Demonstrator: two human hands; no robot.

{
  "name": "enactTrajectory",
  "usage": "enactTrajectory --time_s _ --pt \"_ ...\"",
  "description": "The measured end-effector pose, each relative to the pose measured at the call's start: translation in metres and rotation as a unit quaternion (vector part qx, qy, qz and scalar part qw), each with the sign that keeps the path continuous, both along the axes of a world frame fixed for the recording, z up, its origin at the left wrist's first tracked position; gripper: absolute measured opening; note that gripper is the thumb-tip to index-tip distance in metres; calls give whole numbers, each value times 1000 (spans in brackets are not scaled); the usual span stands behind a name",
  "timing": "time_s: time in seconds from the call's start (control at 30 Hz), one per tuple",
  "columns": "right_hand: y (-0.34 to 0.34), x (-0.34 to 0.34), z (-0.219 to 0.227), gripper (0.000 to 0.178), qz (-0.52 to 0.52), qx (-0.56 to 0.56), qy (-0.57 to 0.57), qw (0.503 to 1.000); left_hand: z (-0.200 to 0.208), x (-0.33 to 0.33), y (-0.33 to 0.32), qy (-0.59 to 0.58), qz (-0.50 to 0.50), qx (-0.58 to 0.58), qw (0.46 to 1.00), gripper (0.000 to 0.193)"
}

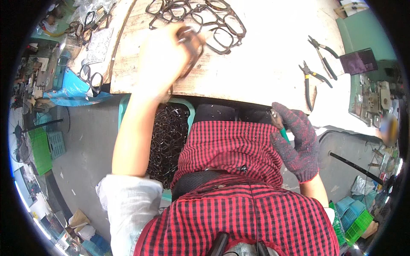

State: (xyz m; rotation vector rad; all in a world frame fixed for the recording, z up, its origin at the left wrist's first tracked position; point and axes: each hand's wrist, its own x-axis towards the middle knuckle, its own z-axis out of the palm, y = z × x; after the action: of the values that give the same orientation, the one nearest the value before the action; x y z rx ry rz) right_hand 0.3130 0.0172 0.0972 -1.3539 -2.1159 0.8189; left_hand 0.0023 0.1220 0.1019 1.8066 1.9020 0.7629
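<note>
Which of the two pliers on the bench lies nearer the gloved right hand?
The lower pair of pliers, near the bench's front edge, lies nearer the right hand; the other pliers lie farther up the board.

The workbench (256, 64) fills the upper middle of the frame. A pile of eyeglass frames (213, 21) lies on it at the top centre, and the left hand (164, 59) is just below-left of the pile, on one frame (193, 42). Two pliers (318, 68) lie at the upper right. The right hand (299, 145) is below the bench edge, at centre right. A basket of frames (168, 136) stands under the bench, left of centre.
</note>
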Motion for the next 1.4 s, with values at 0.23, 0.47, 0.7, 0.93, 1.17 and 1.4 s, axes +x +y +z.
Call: enactTrajectory --time_s 0.23,0.47,0.7,0.93,1.17,1.4 --pt "-8 -3 -23 54 -69 -331 345 876 -55 -39 58 291 -156 207 921 39" --pt "3 1 -10 74 -19 -494 362 790 6 -11 -43 -441 -61 -56 894 29" --pt "52 -36 5 62 105 137 -202 964 -67 34 -114 -481 -19 -303 823 44" --pt "90 -55 -10 60 209 249 -286 902 -76 21 -109 -491 -68 -330 803 38" --pt "136 -67 -12 51 337 367 -284 819 -87 13 -108 -502 -85 -329 795 36" --pt "111 -55 -19 52 314 284 -296 856 -82 13 -109 -508 -79 -331 791 36"
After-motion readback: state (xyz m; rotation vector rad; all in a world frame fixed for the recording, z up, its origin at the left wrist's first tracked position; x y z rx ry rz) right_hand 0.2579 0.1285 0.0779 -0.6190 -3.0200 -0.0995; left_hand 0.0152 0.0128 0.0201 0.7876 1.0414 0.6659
